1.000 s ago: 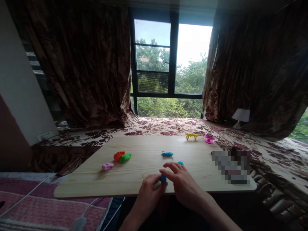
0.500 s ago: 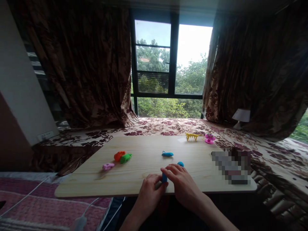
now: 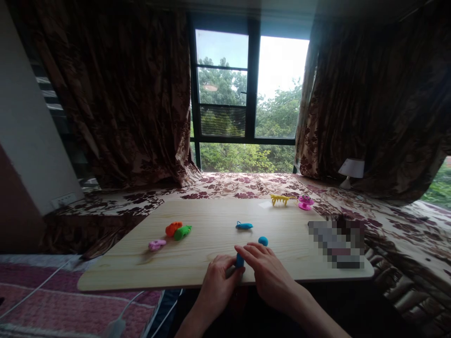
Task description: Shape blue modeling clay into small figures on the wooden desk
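Near the front edge of the table, a small upright blue piece (image 3: 239, 261), apparently modelling clay, is gripped between my hands. My left hand (image 3: 219, 273) has its thumb and fingers closed around its lower left side. From the right, my right hand (image 3: 266, 266) presses its fingers on the upper part; its fingertips partly cover the piece. A blue ball (image 3: 263, 241) rests just beyond my right fingers. Farther back lies a blue elongated piece (image 3: 244, 226) with a thin loop at its left end.
On the left lie an orange lump (image 3: 173, 229), a green lump (image 3: 183, 232) and a pink one (image 3: 157, 245). A yellow four-legged figure (image 3: 279, 200) and a pink stand-like figure (image 3: 306, 203) are at the back right. A pixelated object (image 3: 337, 246) occupies the table's right side.
The view has shifted very slightly. My hands keep nearly the same hold on the blue piece, and the other things stay in place.
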A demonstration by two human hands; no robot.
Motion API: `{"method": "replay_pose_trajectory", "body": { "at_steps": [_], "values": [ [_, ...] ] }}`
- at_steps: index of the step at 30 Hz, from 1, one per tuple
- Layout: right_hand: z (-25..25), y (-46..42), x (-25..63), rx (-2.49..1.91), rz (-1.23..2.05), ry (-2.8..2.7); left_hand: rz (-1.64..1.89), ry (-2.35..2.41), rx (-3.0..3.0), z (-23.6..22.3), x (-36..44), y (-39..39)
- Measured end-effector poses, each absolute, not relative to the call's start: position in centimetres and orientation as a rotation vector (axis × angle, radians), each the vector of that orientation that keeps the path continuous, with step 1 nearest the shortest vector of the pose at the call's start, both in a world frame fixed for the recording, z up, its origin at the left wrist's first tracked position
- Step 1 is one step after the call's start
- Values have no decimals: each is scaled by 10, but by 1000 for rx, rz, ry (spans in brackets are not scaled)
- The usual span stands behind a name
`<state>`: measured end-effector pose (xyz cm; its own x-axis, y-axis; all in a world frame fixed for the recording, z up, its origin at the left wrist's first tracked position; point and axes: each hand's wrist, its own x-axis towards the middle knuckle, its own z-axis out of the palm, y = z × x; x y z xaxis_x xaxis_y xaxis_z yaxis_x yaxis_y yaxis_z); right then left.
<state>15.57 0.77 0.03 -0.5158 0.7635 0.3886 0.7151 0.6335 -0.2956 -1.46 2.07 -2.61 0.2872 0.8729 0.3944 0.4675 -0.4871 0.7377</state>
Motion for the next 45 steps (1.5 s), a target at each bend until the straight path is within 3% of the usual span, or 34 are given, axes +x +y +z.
{"method": "replay_pose_trajectory", "body": {
  "at_steps": [27,45],
  "values": [
    [7,12,148,-1084,327,-2104,1103,1279,2101,-23,-11,17],
    [-27,15,163,-1099,524,-1867,1166,1661,2073,-33,-32,46]
  ]
}}
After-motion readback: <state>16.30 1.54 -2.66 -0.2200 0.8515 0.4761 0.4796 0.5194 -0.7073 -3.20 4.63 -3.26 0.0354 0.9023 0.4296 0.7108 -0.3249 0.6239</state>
